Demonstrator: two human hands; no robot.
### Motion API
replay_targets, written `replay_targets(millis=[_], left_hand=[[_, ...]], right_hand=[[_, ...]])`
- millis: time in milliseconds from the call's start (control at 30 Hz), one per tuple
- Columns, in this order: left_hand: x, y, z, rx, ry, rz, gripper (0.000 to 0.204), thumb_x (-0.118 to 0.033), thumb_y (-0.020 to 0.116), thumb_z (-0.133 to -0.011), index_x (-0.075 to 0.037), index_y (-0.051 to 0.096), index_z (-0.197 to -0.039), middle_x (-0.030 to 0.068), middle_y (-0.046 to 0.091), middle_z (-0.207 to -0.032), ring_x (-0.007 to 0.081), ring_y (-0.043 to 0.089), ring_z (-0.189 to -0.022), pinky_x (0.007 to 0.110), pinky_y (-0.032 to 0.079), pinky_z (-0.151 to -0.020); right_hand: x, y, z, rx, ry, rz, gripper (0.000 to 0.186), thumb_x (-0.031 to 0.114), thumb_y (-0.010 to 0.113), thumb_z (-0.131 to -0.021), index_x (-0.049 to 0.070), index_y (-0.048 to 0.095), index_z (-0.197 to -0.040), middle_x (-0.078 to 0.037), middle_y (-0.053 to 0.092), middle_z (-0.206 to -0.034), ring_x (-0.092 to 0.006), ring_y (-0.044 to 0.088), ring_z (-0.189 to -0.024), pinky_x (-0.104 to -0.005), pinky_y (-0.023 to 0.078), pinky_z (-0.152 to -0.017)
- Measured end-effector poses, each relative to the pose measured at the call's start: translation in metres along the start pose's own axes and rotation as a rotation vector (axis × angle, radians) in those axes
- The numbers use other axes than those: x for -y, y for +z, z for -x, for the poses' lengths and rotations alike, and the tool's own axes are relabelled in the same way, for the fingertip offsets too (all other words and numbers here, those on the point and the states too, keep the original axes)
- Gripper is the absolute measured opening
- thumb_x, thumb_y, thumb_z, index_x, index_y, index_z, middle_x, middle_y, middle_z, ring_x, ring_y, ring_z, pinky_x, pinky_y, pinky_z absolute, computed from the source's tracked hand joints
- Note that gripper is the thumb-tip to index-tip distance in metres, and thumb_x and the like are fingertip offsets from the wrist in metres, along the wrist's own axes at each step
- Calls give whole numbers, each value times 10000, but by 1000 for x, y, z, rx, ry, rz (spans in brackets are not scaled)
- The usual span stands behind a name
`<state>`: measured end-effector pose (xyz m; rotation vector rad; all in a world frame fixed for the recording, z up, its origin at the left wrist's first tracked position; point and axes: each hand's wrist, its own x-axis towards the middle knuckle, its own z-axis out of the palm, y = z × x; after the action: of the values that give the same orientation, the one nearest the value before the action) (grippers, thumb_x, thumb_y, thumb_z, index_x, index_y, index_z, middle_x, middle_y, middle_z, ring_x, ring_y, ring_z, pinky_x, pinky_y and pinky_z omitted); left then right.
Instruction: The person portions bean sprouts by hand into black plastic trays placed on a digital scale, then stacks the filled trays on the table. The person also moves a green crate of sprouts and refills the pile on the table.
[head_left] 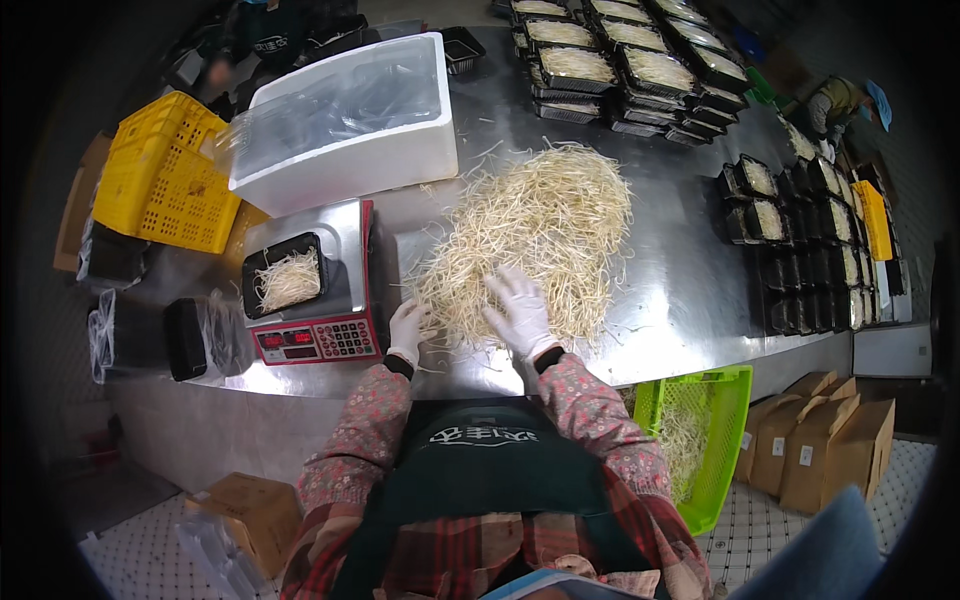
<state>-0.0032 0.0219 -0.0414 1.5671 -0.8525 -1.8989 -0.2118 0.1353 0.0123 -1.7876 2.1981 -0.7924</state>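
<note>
A heap of pale bean sprouts (535, 210) lies on the steel table (660, 300). My gloved right hand (515, 310) rests on its near side, fingers spread. My gloved left hand (408, 330) touches loose strands at the heap's left edge, its fingers loosely bent and apart, tips partly among them. Left of it, a red and silver digital scale (352, 300) bears a black tray (250, 265) with sprouts in it.
A foam box (340, 170), yellow crates (160, 190), and empty black trays (185, 340) stand left. Filled tray stacks (570, 70) stand behind and right. Co-workers (850, 110) stand beyond. A green crate (730, 450) and cardboard boxes (830, 450) are below.
</note>
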Motion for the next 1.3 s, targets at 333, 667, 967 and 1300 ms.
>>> replay_targets(millis=[333, 667, 967, 1300], left_hand=[[10, -18, 2, -15, 148, -194, 395, -170, 618, -902, -58, 531, -1270, 47, 601, -1124, 138, 602, -961, 282, 535, -688], [-10, 12, -4, -185, 618, -922, 860, -415, 765, -733, -10, 385, -1389, 211, 495, -1309, 379, 467, -1214, 458, 403, -1002], [2, 37, -44, 246, 418, -546, 643, -155, 746, -768, 1, 477, -1331, 114, 647, -1071, 205, 629, -950, 313, 496, -819], [-9, 5, -2, 142, 109, -27, 225, -47, 613, -885, -38, 622, -1110, 27, 650, -963, 126, 622, -783, 284, 553, -606]], right_hand=[[-70, -44, 39, 253, 92, 212, 376, 351, 702, -759, 263, 678, -1124, -87, 445, -1421, -358, 264, -1385, -546, 167, -1128], [-99, -55, 76, -201, 351, -65, 311, 159, 720, -778, 168, 691, -1087, -104, 544, -1324, -305, 440, -1270, -426, 324, -1083], [-121, -46, 87, -551, 510, -205, 342, 157, 723, -807, 78, 662, -1134, -143, 602, -1213, -294, 558, -1131, -384, 410, -1010], [-64, -28, 58, -275, 368, 81, 521, 261, 720, -780, 96, 572, -1251, -139, 531, -1293, -337, 485, -1182, -439, 389, -1011]])
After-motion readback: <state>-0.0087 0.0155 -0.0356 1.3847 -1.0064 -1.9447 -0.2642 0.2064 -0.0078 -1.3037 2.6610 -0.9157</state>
